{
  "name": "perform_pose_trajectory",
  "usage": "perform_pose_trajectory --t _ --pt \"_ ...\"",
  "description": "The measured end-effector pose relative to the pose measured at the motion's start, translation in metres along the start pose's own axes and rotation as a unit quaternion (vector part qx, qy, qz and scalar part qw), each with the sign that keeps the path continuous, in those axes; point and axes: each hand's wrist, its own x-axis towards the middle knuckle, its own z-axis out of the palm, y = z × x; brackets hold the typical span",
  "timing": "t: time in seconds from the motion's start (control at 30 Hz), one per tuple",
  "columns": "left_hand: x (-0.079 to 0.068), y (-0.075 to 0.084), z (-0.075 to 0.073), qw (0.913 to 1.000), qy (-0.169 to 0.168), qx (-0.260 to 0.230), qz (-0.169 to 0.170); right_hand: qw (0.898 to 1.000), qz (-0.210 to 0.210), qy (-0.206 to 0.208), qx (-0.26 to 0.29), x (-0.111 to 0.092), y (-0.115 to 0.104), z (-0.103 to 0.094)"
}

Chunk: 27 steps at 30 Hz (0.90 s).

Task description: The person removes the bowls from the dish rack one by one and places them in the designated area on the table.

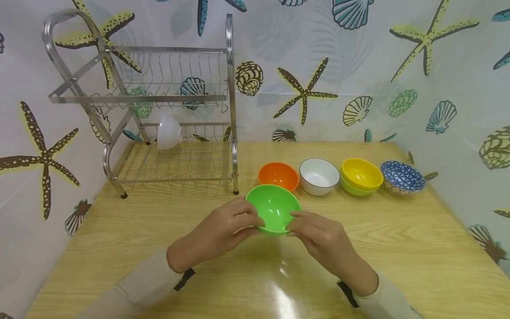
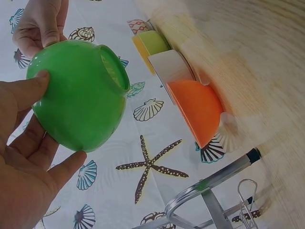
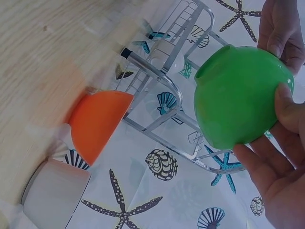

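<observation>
A shiny green bowl (image 1: 273,206) is raised off the table, its inside tilted toward the head camera. My left hand (image 1: 233,221) grips its left side, and my right hand (image 1: 318,232) grips its right side. The left wrist view shows the outside of the green bowl (image 2: 78,95) and its foot ring, with thumb and fingers spread around it. In the right wrist view, the right hand's thumb and fingers (image 3: 252,160) hold the green bowl (image 3: 243,98) likewise. Just behind it stands an orange bowl (image 1: 278,175), partly covered by the green one in the head view.
Right of the orange bowl stand a white bowl (image 1: 319,176), a yellow bowl (image 1: 361,173) nested in a yellow-green bowl (image 1: 356,189), and a blue-patterned bowl (image 1: 402,177). A two-tier metal dish rack (image 1: 171,98) at left holds a white bowl (image 1: 168,133) on its lower tier.
</observation>
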Motion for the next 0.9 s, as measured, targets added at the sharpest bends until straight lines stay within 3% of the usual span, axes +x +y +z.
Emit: perform_pose_trajectory --t 0.2,0.7,0.9 --pt "0.0003 -0.0008 -0.0012 0.9999 0.006 0.007 0.009 1.000 -0.009 0.008 0.001 0.0020 0.0002 0.0009" --pt "-0.0014 -0.0026 -0.0059 0.9995 -0.019 -0.008 -0.023 1.000 -0.013 0.022 -0.001 0.0052 0.0027 0.0036" --pt "-0.0027 -0.0070 -0.0082 0.9997 -0.006 -0.014 -0.019 0.999 -0.015 0.026 -0.012 0.0023 0.0091 0.0063"
